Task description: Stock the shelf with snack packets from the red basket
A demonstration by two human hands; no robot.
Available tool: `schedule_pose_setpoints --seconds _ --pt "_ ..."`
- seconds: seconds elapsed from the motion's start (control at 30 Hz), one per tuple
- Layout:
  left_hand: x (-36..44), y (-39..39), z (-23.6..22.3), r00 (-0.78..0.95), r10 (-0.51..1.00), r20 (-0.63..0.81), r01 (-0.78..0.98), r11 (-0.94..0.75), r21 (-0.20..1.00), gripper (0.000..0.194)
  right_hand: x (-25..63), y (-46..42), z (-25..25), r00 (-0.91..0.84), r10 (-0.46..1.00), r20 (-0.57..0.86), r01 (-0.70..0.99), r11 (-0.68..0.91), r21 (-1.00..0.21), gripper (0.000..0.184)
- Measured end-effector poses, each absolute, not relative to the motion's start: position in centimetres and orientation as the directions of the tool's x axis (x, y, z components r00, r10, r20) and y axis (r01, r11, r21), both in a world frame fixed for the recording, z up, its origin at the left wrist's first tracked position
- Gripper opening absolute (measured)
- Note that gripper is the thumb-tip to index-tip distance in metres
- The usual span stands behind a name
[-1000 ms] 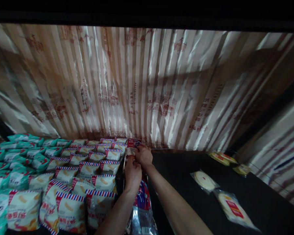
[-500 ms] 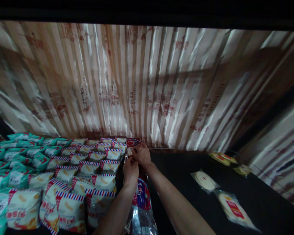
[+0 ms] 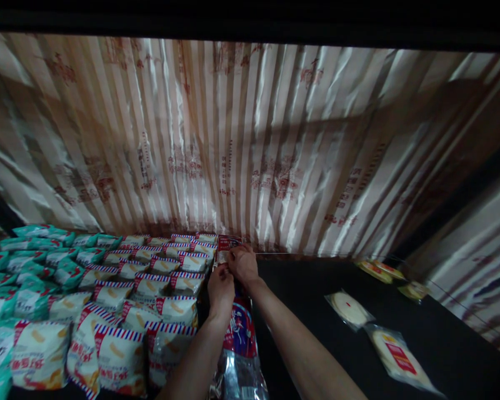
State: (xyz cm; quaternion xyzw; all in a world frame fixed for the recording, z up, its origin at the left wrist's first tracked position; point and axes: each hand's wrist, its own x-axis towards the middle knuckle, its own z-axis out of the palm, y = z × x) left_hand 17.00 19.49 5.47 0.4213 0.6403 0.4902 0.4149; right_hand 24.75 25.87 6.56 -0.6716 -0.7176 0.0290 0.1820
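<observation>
The far red packet (image 3: 229, 241) lies just beyond the person's fingers, at the back of the counter (image 3: 300, 311), close to the curtain (image 3: 275, 144). Of the two, the right hand (image 3: 244, 263) is nearer to it, reaching slightly farther back than the left hand (image 3: 221, 289), which sits just beside it, nearer the person. The fingers of both are bent inward and meet low over the row of red packaging. Whether either grip is closed on a packet's edge or only rests on it, one cannot tell.

On the near side of the wrists lies a long red-and-blue packet (image 3: 239, 333), its long axis running roughly away from the person, between the two forearms. The white snack bags (image 3: 150, 286) stand in rows to the left, nearer the left hand. To the right of the right forearm, well apart from the fingers, lies a clear-wrapped round pack (image 3: 349, 309).
</observation>
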Motion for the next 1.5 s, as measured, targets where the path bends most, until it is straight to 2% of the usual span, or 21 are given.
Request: schedule_pose_setpoints --seconds 0.33,0.57,0.8,1.0,1.13,1.3,1.5 --pt "16.6 19.0 6.2 -0.314 0.94 -0.131 0.202 0.201 0.958 0.031 25.0 26.1 6.0 -0.06 0.953 0.297 0.94 0.155 -0.305 0.022" --pt "16.8 17.7 7.2 -0.315 0.947 -0.068 0.249 0.152 0.956 0.027 25.2 24.8 6.5 -0.099 0.937 0.336 0.916 0.218 -0.337 0.024" --pt "17.5 14.1 8.4 -0.287 0.957 -0.033 0.318 0.128 0.94 0.028 26.1 19.9 7.1 -0.065 0.926 0.372 0.901 0.214 -0.377 0.024" --pt "17.8 7.5 9.0 -0.215 0.976 -0.026 0.407 0.114 0.906 0.026 26.6 12.6 7.1 -0.028 0.953 0.302 0.886 0.164 -0.435 0.028" --pt "18.0 2.3 7.7 -0.168 0.985 -0.047 0.457 0.121 0.881 0.029 27.0 7.4 5.5 0.02 0.962 0.272 0.872 0.117 -0.476 0.03" --pt "18.2 -4.3 5.0 -0.049 0.999 0.002 0.512 0.023 0.859 0.035 27.9 0.7 2.1 0.064 0.954 0.294 0.859 0.097 -0.502 0.034" --pt "17.6 -9.5 1.3 0.102 0.994 -0.049 0.514 -0.011 0.858 0.037 28.0 -6.6 -1.9 0.128 0.946 0.296 0.831 0.061 -0.553 0.034"
